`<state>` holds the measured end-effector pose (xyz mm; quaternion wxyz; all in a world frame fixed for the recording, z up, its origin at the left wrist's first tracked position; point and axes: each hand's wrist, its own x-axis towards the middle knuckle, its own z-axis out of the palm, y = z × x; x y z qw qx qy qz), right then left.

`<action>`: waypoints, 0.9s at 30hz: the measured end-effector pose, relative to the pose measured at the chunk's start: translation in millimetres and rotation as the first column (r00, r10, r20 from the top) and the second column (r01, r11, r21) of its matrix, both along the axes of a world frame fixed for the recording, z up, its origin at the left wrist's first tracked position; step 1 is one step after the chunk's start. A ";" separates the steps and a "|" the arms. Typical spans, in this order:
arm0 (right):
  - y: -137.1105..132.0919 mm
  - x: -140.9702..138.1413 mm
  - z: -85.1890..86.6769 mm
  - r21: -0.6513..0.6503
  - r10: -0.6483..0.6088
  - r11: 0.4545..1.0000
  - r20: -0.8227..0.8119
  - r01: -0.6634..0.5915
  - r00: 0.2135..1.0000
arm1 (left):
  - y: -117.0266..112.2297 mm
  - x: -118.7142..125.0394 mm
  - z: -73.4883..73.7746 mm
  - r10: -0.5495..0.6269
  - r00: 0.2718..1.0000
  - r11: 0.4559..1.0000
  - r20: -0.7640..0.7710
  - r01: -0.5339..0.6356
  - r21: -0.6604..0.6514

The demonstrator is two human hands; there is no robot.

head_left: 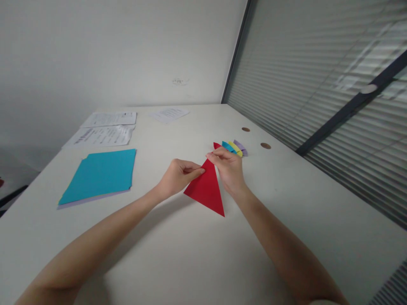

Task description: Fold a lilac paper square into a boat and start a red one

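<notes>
A red sheet of paper [206, 188], folded into a narrow triangle, is held up over the white table [165, 250]. Its wide edge points down toward me and its tip points away. My left hand [178, 177] pinches the paper's left edge between thumb and fingers. At the upper tip, my right hand [229, 169] grips the paper with thumb and forefinger. Just beyond the right hand lie several small folded paper pieces [240, 147] in red, blue, yellow and purple, partly hidden by that hand.
On the left lies a stack of coloured paper [101, 174], blue on top. Printed sheets [101, 134] lie behind it, with another printed sheet [169, 114] near the wall. Two round brown spots [265, 145] mark the table's right side, beside a window with blinds [318, 97].
</notes>
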<state>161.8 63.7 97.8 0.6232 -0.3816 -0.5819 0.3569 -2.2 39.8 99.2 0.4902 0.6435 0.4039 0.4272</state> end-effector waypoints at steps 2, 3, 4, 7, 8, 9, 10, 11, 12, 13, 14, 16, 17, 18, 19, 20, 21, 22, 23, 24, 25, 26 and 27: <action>6.5 6.8 1.5 0.008 -0.068 0.998 -0.049 0.068 0.996 | 1.3 0.2 -4.5 -0.045 0.999 0.998 -0.009 0.045 -0.033; 9.7 10.9 2.7 0.015 -0.094 0.995 -0.081 0.095 0.992 | 1.9 0.5 -6.5 -0.065 0.998 0.997 -0.014 0.064 -0.046; 12.7 15.0 3.9 0.021 -0.103 0.994 -0.119 0.106 0.988 | 2.5 0.7 -8.2 -0.078 0.997 0.995 -0.019 0.077 -0.056; 18.9 24.7 6.6 0.007 -0.099 0.995 -0.174 0.101 0.980 | 3.9 0.7 -9.9 -0.090 0.996 0.994 -0.026 0.088 -0.057; 20.0 26.3 6.8 -0.019 -0.090 0.996 -0.178 0.088 0.980 | 4.3 0.1 -9.5 -0.086 0.996 0.995 -0.026 0.085 -0.050; 20.7 27.2 6.7 -0.050 -0.079 0.996 -0.181 0.071 0.980 | 4.7 -1.0 -8.9 -0.086 0.996 0.996 -0.032 0.085 -0.041; 21.3 27.7 6.3 -0.081 -0.065 0.995 -0.179 0.051 0.982 | 5.2 -2.3 -8.1 -0.091 0.995 0.996 -0.042 0.089 -0.031; 22.0 28.1 5.8 -0.107 -0.053 0.994 -0.171 0.035 0.984 | 5.6 -3.9 -7.3 -0.100 0.994 0.995 -0.055 0.099 -0.025; 22.9 28.9 5.4 -0.123 -0.043 0.992 -0.156 0.024 0.987 | 6.1 -5.4 -6.7 -0.109 0.992 0.994 -0.067 0.108 -0.020; 24.2 30.5 5.3 -0.128 -0.037 0.992 -0.137 0.019 0.990 | 6.4 -6.8 -6.3 -0.116 0.990 0.993 -0.077 0.115 -0.016; 26.1 33.3 5.6 -0.123 -0.039 0.992 -0.119 0.024 0.992 | 6.8 -8.0 -6.1 -0.123 0.989 0.992 -0.087 0.122 -0.013; 31.5 42.7 7.5 -0.095 -0.057 0.994 -0.113 0.046 0.992 | 7.3 -9.4 -6.6 -0.128 0.986 0.992 -0.111 0.129 -0.002; 34.6 48.9 9.0 -0.072 -0.081 0.995 -0.136 0.072 0.987 | 7.7 -9.8 -7.1 -0.128 0.984 0.992 -0.122 0.129 0.003; 37.7 55.4 10.6 -0.047 -0.103 0.994 -0.166 0.096 0.981 | 8.2 -9.9 -7.7 -0.126 0.984 0.992 -0.127 0.127 0.002; 40.4 61.4 11.9 -0.017 -0.145 0.989 -0.200 0.145 0.969 | 8.8 -10.0 -8.3 -0.122 0.985 0.992 -0.123 0.122 -0.009; 42.3 66.2 12.7 0.001 -0.179 0.983 -0.219 0.184 0.959 | 9.7 -10.0 -8.7 -0.113 0.988 0.993 -0.106 0.111 -0.025; 43.3 69.3 13.0 -0.012 -0.188 0.982 -0.215 0.190 0.958 | 10.7 -10.0 -9.1 -0.102 0.992 0.994 -0.079 0.099 -0.044; 43.3 70.3 12.5 -0.045 -0.183 0.983 -0.198 0.178 0.963 | 11.8 -9.9 -9.3 -0.093 0.994 0.994 -0.050 0.089 -0.066; 42.4 69.3 11.5 -0.090 -0.158 0.985 -0.165 0.144 0.974 | 12.9 -9.7 -9.5 -0.083 0.996 0.993 -0.028 0.081 -0.084; 40.8 66.4 10.1 -0.141 -0.100 0.987 -0.121 0.083 0.988 | 13.8 -9.4 -9.7 -0.078 0.997 0.992 -0.012 0.077 -0.097; 38.6 62.3 8.5 -0.185 -0.023 0.983 -0.078 0.008 0.997 | 14.5 -9.1 -9.8 -0.078 0.997 0.991 -0.003 0.077 -0.106; 36.2 57.5 6.9 -0.219 0.058 0.974 -0.042 -0.066 0.997 | 14.9 -8.7 -10.0 -0.080 0.997 0.990 0.000 0.080 -0.113; 33.9 52.5 5.4 -0.243 0.119 0.962 -0.020 -0.121 0.993 | 15.0 -8.2 -10.0 -0.086 0.996 0.989 -0.001 0.085 -0.122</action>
